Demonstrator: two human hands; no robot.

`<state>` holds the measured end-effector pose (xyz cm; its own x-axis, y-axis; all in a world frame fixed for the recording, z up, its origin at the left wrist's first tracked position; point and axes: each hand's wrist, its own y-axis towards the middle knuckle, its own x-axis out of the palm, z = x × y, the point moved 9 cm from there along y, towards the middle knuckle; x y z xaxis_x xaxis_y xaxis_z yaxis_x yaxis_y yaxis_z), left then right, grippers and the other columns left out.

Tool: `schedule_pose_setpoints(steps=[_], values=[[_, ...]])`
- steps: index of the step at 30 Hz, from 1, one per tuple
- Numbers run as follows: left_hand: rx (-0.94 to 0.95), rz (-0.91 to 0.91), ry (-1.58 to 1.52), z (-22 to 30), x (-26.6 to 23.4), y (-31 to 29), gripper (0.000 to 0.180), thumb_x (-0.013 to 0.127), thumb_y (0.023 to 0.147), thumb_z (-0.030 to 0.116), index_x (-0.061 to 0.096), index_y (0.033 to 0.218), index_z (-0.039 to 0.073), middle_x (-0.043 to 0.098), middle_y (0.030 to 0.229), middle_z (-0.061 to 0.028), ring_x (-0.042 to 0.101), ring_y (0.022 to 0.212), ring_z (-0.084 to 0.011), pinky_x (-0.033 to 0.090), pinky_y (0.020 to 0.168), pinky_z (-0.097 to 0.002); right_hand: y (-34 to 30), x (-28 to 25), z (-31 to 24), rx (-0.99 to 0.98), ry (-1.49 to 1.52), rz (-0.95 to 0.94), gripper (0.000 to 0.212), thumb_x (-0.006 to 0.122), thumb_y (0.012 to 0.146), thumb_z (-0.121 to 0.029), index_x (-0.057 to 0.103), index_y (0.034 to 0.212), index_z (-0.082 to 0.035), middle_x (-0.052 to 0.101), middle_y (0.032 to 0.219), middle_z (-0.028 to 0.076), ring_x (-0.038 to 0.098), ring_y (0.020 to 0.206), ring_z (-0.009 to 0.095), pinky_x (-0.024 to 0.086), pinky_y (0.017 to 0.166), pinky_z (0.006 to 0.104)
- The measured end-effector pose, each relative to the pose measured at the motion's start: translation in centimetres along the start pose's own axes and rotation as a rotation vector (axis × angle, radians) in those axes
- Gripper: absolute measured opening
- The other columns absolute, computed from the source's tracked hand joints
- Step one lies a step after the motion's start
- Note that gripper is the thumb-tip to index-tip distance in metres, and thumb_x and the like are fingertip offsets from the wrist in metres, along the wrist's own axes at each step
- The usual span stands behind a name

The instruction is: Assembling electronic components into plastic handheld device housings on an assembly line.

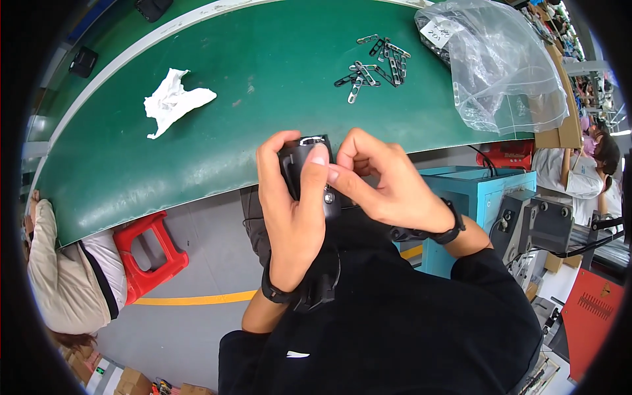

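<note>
A black, rounded device [291,164] with a shiny top edge is gripped in my left hand [293,224], just in front of the bench edge. My left thumb lies along its near face and the fingers wrap its far side. At its right side, my right hand [401,191] is closed, with thumb and index finger bent toward the device beside my left thumb. Whether a small part sits between those fingertips is hidden. A small round silvery spot shows on the device below the right fingertips.
On the green bench [263,85] lie a crumpled white cloth or tissue [174,102], several small slotted black and silver pieces [356,85], and a clear plastic bag [507,72] of dark parts. A red stool [151,257] and a co-worker's sleeve [49,240] are at left; a blue machine frame [461,187] stands right.
</note>
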<state>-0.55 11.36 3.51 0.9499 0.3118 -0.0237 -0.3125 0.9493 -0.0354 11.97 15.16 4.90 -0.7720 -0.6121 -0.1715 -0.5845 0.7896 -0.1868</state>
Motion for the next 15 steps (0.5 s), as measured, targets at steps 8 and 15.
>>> schedule_pose_setpoints(steps=[8,15], values=[[-0.018,0.123,-0.266,-0.7,0.1,-0.2,0.036,0.059,0.099,0.022,0.049,0.126,0.000,0.053,0.117,-0.0113,0.052,0.105,-0.0156,0.043,0.090,-0.0298,-2.0,1.4,3.6,0.164,0.235,0.317,0.024,0.045,0.106,-0.025,0.050,0.112,-0.002,0.059,0.102,0.006,0.055,0.098,0.009,0.046,0.080,0.0283],[0.244,0.243,-0.156,-0.2,-1.1,-2.0,0.042,0.062,0.095,0.013,0.044,0.131,0.001,0.047,0.133,-0.0154,0.049,0.116,-0.0196,0.042,0.099,-0.0332,-2.5,4.5,1.7,-0.055,0.374,0.377,0.051,0.044,0.105,-0.035,0.035,0.144,-0.003,0.058,0.124,0.011,0.055,0.115,0.016,0.045,0.096,0.0324]])
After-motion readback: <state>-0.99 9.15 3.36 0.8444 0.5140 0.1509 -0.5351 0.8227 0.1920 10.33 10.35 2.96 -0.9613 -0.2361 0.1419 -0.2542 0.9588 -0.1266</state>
